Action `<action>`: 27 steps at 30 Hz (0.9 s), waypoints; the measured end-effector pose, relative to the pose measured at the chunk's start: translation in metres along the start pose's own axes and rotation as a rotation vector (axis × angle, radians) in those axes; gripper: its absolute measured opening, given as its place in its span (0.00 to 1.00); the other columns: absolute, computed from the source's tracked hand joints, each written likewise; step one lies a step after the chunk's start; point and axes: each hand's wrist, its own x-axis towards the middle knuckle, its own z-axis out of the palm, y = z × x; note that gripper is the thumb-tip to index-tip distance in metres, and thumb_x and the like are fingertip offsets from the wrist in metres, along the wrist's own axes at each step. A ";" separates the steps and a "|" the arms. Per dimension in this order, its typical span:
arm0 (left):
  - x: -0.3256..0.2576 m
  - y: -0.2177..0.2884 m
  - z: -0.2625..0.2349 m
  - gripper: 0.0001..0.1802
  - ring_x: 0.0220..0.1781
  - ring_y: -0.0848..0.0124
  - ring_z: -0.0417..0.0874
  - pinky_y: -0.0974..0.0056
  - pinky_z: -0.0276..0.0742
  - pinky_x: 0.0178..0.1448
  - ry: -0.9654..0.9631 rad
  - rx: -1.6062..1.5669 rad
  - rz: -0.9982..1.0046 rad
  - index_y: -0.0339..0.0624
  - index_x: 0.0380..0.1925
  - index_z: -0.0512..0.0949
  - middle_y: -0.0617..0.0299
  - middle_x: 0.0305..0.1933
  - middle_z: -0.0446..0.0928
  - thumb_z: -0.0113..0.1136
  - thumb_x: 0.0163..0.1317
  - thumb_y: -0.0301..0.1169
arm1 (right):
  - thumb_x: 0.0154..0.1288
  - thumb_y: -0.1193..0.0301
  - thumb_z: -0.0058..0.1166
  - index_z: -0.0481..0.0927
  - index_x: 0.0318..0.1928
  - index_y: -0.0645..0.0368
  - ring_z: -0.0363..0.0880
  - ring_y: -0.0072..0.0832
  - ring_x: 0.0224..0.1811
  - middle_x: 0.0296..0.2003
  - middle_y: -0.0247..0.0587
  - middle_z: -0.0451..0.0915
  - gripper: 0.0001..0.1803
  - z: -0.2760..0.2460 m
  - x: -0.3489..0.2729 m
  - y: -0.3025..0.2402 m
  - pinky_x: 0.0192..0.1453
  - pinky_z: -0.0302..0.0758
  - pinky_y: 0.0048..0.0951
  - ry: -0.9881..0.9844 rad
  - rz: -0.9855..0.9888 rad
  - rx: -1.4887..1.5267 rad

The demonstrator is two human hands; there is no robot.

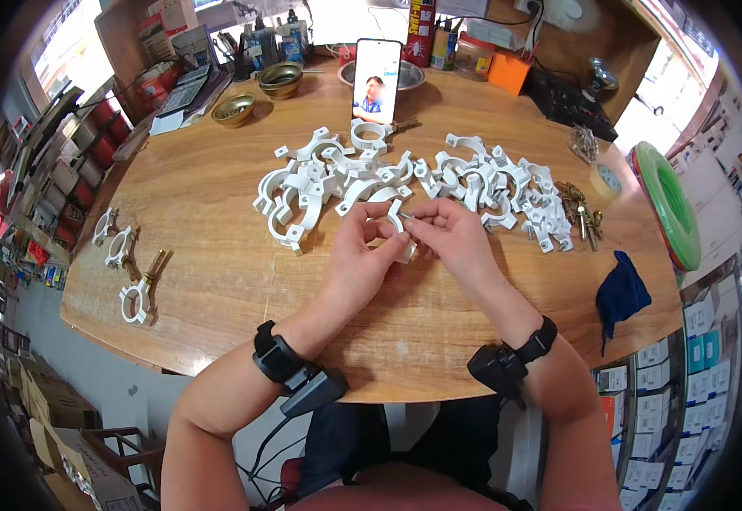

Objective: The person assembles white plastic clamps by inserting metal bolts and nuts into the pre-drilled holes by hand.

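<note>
My left hand and my right hand meet over the middle of a round wooden table. Together they hold one white plastic pipe clamp between the fingertips; my right fingers pinch a small metal screw at its top. Just beyond my hands lies a wide heap of white clamp halves, stretching left and right. A pile of brass screws sits at the right end of the heap. Three finished clamps with brass bolts lie near the table's left edge.
A phone stands upright behind the heap, with metal bowls and bottles at the back. A tape roll, a green hose coil and a dark blue cloth lie on the right. Shelves of boxes flank both sides.
</note>
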 end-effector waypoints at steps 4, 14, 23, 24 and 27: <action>-0.001 0.004 -0.003 0.20 0.27 0.76 0.76 0.74 0.71 0.22 -0.001 0.014 -0.050 0.33 0.45 0.61 0.60 0.29 0.72 0.55 0.53 0.25 | 0.57 0.74 0.52 0.74 0.34 0.66 0.73 0.16 0.26 0.25 0.35 0.76 0.07 0.003 0.001 -0.008 0.29 0.69 0.16 0.003 0.016 -0.002; -0.002 -0.001 -0.002 0.22 0.27 0.77 0.75 0.75 0.69 0.21 -0.017 -0.015 -0.037 0.33 0.46 0.60 0.60 0.30 0.71 0.55 0.53 0.26 | 0.59 0.68 0.51 0.75 0.34 0.65 0.70 0.16 0.23 0.23 0.32 0.74 0.11 0.003 0.001 -0.001 0.24 0.68 0.17 0.067 0.025 0.121; -0.003 0.005 0.002 0.22 0.26 0.78 0.73 0.75 0.68 0.21 -0.025 0.004 -0.071 0.34 0.47 0.60 0.61 0.30 0.71 0.55 0.54 0.25 | 0.58 0.70 0.52 0.75 0.33 0.64 0.71 0.15 0.25 0.24 0.33 0.76 0.09 0.001 0.003 0.005 0.26 0.68 0.17 0.011 0.070 -0.019; -0.003 0.004 0.002 0.22 0.26 0.78 0.73 0.75 0.68 0.21 -0.019 -0.012 -0.079 0.34 0.48 0.60 0.61 0.30 0.71 0.54 0.54 0.25 | 0.58 0.71 0.52 0.75 0.33 0.65 0.72 0.15 0.25 0.24 0.33 0.76 0.08 0.003 0.001 0.003 0.27 0.68 0.16 0.037 0.011 0.029; -0.003 0.006 0.002 0.21 0.26 0.78 0.73 0.75 0.67 0.20 -0.004 0.005 -0.060 0.36 0.48 0.60 0.61 0.30 0.71 0.54 0.54 0.25 | 0.56 0.75 0.53 0.74 0.34 0.65 0.72 0.15 0.26 0.25 0.34 0.77 0.06 0.002 0.000 0.001 0.30 0.69 0.15 0.056 -0.027 0.089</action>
